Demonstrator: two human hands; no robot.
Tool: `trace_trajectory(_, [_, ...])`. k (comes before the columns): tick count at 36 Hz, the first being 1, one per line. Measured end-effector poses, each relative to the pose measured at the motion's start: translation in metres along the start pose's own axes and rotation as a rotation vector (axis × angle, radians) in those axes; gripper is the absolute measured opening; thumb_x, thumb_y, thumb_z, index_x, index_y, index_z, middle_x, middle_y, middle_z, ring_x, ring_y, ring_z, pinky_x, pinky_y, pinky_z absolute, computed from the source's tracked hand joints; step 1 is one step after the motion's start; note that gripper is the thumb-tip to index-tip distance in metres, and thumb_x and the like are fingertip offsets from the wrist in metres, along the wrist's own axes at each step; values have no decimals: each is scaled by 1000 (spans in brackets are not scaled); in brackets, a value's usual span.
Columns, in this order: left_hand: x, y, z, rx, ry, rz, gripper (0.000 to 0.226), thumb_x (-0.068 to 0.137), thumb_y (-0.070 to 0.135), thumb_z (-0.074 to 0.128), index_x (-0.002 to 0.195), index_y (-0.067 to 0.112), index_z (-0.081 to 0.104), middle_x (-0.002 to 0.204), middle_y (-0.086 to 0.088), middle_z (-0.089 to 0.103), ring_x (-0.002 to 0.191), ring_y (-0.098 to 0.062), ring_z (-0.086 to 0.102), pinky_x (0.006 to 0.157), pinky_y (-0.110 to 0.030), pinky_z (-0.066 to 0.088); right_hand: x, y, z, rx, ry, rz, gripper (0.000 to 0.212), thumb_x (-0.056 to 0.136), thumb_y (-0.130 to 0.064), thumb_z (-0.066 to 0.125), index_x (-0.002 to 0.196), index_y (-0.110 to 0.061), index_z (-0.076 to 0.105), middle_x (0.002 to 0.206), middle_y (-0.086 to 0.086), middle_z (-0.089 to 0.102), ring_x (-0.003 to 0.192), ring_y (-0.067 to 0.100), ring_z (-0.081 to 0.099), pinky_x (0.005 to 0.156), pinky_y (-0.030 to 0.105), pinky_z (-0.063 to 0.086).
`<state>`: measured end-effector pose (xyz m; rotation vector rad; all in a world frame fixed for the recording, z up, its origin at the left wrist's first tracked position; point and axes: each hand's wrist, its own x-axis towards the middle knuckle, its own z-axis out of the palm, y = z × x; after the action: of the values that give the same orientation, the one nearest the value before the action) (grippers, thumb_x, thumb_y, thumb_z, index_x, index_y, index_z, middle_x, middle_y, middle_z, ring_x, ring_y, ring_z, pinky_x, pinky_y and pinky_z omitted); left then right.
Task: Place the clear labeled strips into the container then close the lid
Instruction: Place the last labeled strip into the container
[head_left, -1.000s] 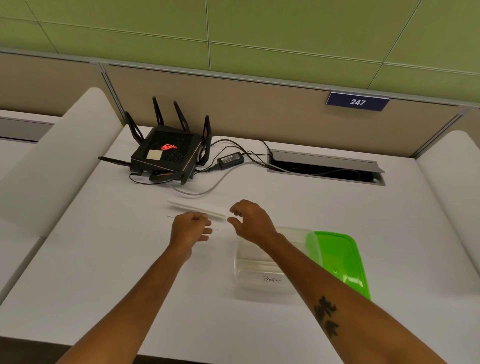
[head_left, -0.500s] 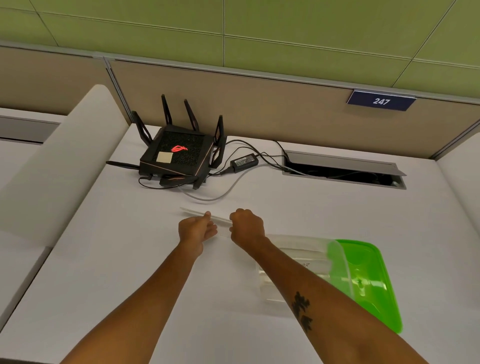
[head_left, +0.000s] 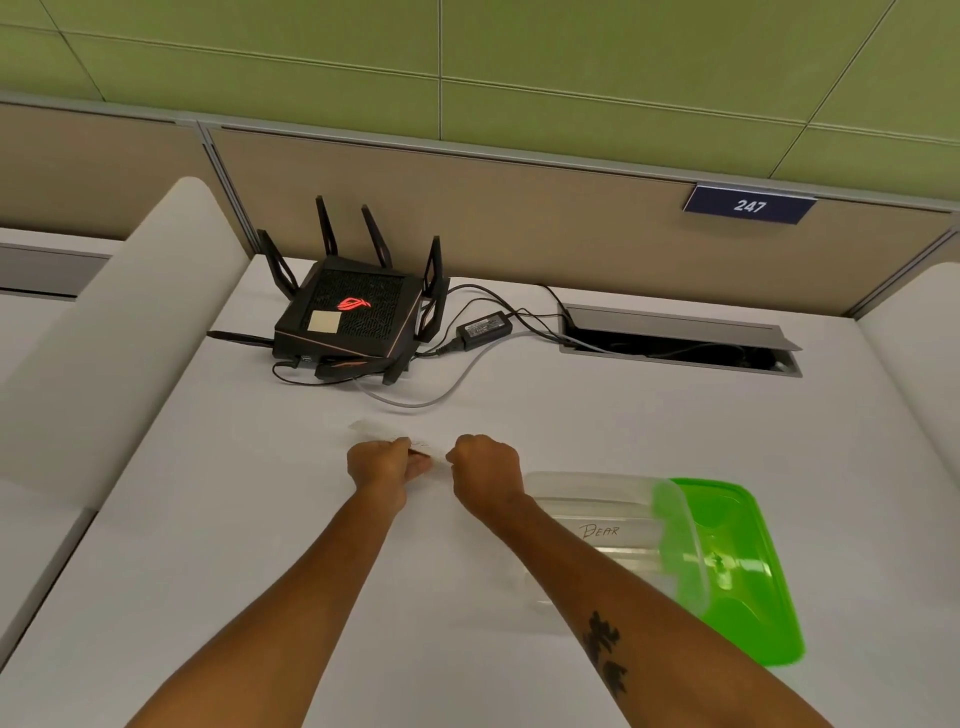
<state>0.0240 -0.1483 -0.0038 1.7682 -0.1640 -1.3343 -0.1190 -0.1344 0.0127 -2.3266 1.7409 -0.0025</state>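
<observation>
- Just right of the right hand (head_left: 485, 470), the clear container (head_left: 587, 491) sits open on the white desk (head_left: 234, 519); inside lies at least one clear strip lettered "BEAR" (head_left: 600, 531), partly hidden by the right forearm.
- Its green lid (head_left: 737, 566) lies off, overlapping the container's far-right side.
- Left hand (head_left: 382, 465): fingers curled, thumb and fingertips pinching one end of a clear labeled strip (head_left: 423, 448) on the desk.
- Right hand: fingers curled into a loose fist at the strip's other end; whether they truly grip it I cannot tell.
- Another clear strip (head_left: 371, 427) lies flat just beyond the left hand's knuckles.
- Beyond both hands stand a black router (head_left: 353, 325) and its power adapter (head_left: 483, 328).
- Compared with a second ago, the right hand's fingers have gone from spread to curled, and both hands have drawn closer together over the strip.
</observation>
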Motion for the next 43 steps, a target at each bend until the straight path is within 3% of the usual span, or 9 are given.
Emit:
trace_trajectory(4, [-13,2,-5,-32,-8,10,6,92,3,70,95,-1,66,85,-17,75,65,-30,78,62,-40,66,-3,2,-7,20,31,-50,11,90,-14,65,98,-11,71,98,5,66,91,30,66,65,32,46])
trace_trajectory(7, [-26,1,-9,-45,-8,28,8,94,3,68,93,-4,66,90,-21,75,67,-31,78,60,-39,65,-5,5,-10,93,47,-67,28,87,-25,74,113,-14,71,109,4,68,102,27,64,79,39,55])
trace_trajectory(12, [-47,-4,-14,-75,-40,80,14,96,7,67,101,-6,67,97,-22,75,76,-31,79,62,-37,65,-8,10,-20,197,53,-97,63,79,-32,84,136,-17,61,128,3,64,116,24,58,93,39,54])
trace_trajectory(18, [-73,-6,-14,-91,-65,152,13,96,11,67,103,-1,69,97,-17,77,77,-23,79,61,-32,64,-10,19,-42,294,19,-143,79,79,-35,85,147,-17,49,143,5,57,128,25,53,106,38,47])
trace_trajectory(25, [-106,-4,0,-28,-113,276,7,97,16,67,98,24,69,95,-1,77,75,-13,79,60,-28,62,-15,42,-67,423,-2,-157,83,74,-37,88,146,-24,49,142,0,57,123,21,52,96,29,51])
trace_trajectory(28, [-120,-4,10,-3,-149,319,8,97,19,68,103,25,67,95,2,77,77,-11,78,60,-27,62,-20,59,-78,441,-3,-167,83,72,-39,89,145,-26,50,140,-2,58,116,16,51,89,24,52])
trace_trajectory(34, [-147,-13,34,7,-271,351,12,96,19,68,95,31,68,92,4,79,83,-13,79,66,-29,63,-38,103,-100,413,-14,-189,74,71,-41,89,136,-25,58,129,-1,65,103,13,52,73,9,40])
trace_trajectory(40, [-165,-28,60,20,-366,345,12,94,16,72,103,23,70,97,-2,80,87,-18,79,73,-35,65,-62,143,-114,383,-6,-164,75,72,-41,89,137,-23,58,128,0,64,109,20,58,86,28,56])
trace_trajectory(43, [-170,-34,68,43,-393,365,19,93,16,73,111,17,70,103,-4,79,90,-19,79,79,-39,65,-73,162,-116,359,12,-163,75,72,-41,89,138,-22,58,129,0,64,109,21,58,88,31,55])
